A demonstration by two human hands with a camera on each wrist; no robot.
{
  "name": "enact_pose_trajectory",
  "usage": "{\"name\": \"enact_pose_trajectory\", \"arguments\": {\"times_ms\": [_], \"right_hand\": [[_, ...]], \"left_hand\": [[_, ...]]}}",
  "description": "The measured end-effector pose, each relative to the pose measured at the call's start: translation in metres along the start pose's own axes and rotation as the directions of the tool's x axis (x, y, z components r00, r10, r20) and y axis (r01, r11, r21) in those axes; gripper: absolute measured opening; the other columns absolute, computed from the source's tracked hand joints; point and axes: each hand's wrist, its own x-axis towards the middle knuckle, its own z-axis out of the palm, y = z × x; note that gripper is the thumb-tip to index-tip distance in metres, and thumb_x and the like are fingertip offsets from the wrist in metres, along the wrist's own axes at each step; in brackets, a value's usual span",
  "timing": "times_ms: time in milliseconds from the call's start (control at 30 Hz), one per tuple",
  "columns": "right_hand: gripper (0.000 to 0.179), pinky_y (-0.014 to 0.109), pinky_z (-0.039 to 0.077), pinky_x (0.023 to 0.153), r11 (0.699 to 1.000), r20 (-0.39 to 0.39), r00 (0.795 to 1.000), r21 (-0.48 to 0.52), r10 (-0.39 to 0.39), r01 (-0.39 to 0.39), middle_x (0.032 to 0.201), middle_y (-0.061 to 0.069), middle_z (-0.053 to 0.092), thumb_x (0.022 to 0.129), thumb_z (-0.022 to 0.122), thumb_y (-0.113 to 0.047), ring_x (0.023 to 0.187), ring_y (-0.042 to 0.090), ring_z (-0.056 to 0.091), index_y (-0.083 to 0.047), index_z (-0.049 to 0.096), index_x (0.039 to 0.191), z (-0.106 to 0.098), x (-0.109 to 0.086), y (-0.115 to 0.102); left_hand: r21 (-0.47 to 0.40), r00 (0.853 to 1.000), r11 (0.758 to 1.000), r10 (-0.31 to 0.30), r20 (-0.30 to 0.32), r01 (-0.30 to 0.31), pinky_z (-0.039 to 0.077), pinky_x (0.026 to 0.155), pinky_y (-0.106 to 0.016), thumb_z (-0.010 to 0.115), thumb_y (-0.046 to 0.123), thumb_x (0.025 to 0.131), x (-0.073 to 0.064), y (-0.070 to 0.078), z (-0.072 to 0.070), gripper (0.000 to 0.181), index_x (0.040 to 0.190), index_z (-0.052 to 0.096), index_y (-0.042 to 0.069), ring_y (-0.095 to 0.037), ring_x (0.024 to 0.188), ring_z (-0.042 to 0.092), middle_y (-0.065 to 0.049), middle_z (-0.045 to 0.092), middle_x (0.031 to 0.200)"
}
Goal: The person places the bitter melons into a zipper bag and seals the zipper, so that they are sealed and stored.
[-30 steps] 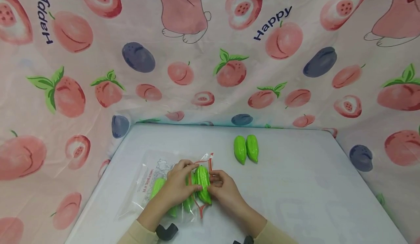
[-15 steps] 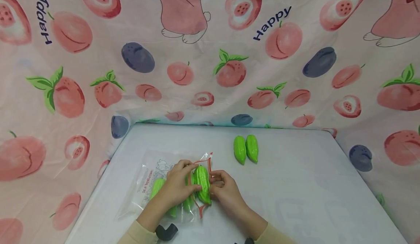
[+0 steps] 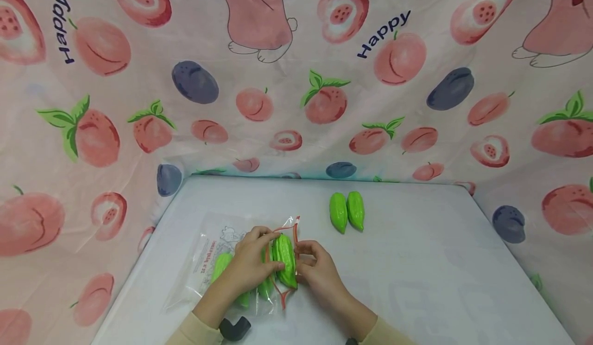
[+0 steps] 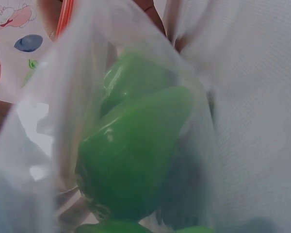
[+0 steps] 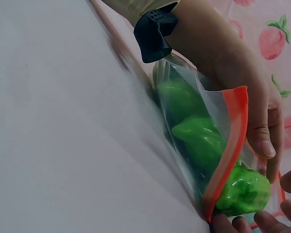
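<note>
A clear zip bag (image 3: pixel 192 283) with a red-orange zip strip (image 5: pixel 237 121) lies on its side, its mouth facing right. Several green bitter melons (image 4: pixel 131 150) show through the plastic. At the mouth, another ridged bitter melon (image 3: pixel 285 261) sits partly inside, its near end showing between the bag's lips. My left hand (image 3: pixel 254 258) reaches over the bag and holds its upper lip, thumb beside that melon. Curled at the opening, my right hand (image 3: pixel 321 270) holds the lip on the other side; its thumb stands apart from the melon.
Two more bitter melons (image 3: pixel 338 212) lie side by side toward the back of the white table (image 3: pixel 417 262). A fruit-printed cloth (image 3: pixel 287 118) rises behind and beside the table. A black wrist mount (image 5: pixel 154 36) sits at the left wrist.
The bitter melon at the mouth has shifted slightly left into the bag. My right thumb has come off it. My left hand stays about where it was.
</note>
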Motion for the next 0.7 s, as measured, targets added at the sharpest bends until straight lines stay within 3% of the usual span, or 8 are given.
{"name": "enact_pose_trajectory", "arguments": {"times_ms": [233,700], "right_hand": [[0.054,0.037,0.065,0.088,1.0,0.016,1.0,-0.018,-0.021,0.022,0.144,0.02,0.058,0.094,0.065,-0.004,0.125,0.031,0.071,0.0,0.054,0.146,-0.0001,-0.0001,0.0005],[0.049,0.04,0.066,0.086,0.999,0.049,0.999,-0.044,-0.011,0.013,0.133,0.02,0.064,0.098,0.064,-0.005,0.112,0.025,0.072,0.0,0.054,0.146,0.0004,-0.0015,-0.0043]], "left_hand": [[0.009,1.0,1.0,-0.019,0.011,0.019,0.043,0.114,-0.057,0.097,0.035,0.079,0.0,0.0005,0.0004,0.075,0.146,0.067,0.024,-0.023,0.133,0.056,0.007,0.056,0.144],[0.008,1.0,1.0,0.008,0.007,-0.008,0.042,0.113,-0.058,0.097,0.03,0.08,-0.0001,0.0035,-0.0016,0.073,0.146,0.068,0.018,-0.023,0.13,0.057,0.005,0.057,0.141]]}}
